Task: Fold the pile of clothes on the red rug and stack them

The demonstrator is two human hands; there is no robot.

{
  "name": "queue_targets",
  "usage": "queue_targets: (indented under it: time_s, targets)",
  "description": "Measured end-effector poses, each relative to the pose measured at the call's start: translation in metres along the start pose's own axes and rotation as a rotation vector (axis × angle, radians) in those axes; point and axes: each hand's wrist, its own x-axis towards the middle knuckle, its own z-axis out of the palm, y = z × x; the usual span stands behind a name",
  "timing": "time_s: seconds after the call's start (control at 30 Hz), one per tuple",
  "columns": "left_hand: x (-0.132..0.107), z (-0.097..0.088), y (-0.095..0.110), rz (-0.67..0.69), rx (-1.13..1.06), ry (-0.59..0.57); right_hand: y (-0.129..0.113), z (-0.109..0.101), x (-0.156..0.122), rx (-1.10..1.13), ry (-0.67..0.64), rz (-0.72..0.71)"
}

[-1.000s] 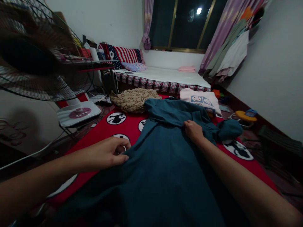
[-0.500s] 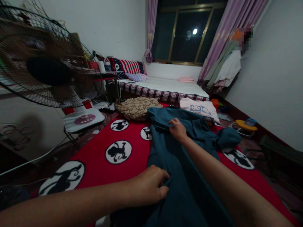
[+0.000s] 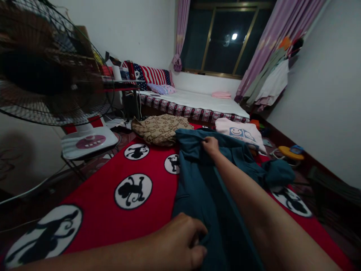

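A teal garment (image 3: 191, 188) lies stretched lengthwise over a red blanket (image 3: 104, 203) printed with black figures in white circles. Its kind is not clear; a bunched part that looks like a sleeve end reaches out to the right. Near its far end, my right hand (image 3: 210, 146) is closed on a fold of the cloth. My left hand (image 3: 187, 239) is at the near left edge, fingers curled on the teal fabric, thumb and forefinger close together. Beyond the garment lie a brown patterned cloth item (image 3: 163, 130) and a folded pink top (image 3: 238, 131) with a smiley print.
At the left, a large fan (image 3: 53, 75) stands close by, its white base (image 3: 90, 141) beside the blanket. A low bed (image 3: 194, 101) runs under the window. Clothes (image 3: 272, 82) hang by the right wall, with a small yellow stool (image 3: 290, 152) below.
My right hand has closed on the cloth near the far end, where its fingers were looser before. My left hand sits slightly lower in view. The view has shifted a little.
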Motion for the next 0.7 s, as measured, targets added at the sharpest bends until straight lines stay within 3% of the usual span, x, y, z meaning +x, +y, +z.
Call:
queue_targets:
  time_s: [0.17, 0.33, 0.4, 0.47, 0.6, 0.7]
  targets:
    - [0.004, -0.007, 0.004, -0.001, -0.034, -0.061, 0.030, -0.032, 0.021, -0.061, 0.203, 0.217]
    - [0.004, -0.001, -0.004, -0.044, -0.096, -0.077, 0.036, -0.024, -0.001, -0.050, 0.120, 0.199]
    - [0.000, 0.002, -0.009, -0.043, -0.171, -0.114, 0.032, -0.023, -0.023, -0.043, 0.124, 0.052]
    - [-0.004, 0.001, -0.012, -0.015, -0.226, -0.154, 0.027, -0.028, -0.053, -0.022, 0.101, -0.219]
    - [-0.020, -0.019, -0.018, 0.050, -0.182, -0.139, 0.019, -0.054, -0.126, 0.052, -0.200, -0.790]
    - [-0.041, -0.046, -0.022, 0.035, -0.035, -0.072, 0.015, -0.072, -0.176, 0.109, -0.353, -0.986]
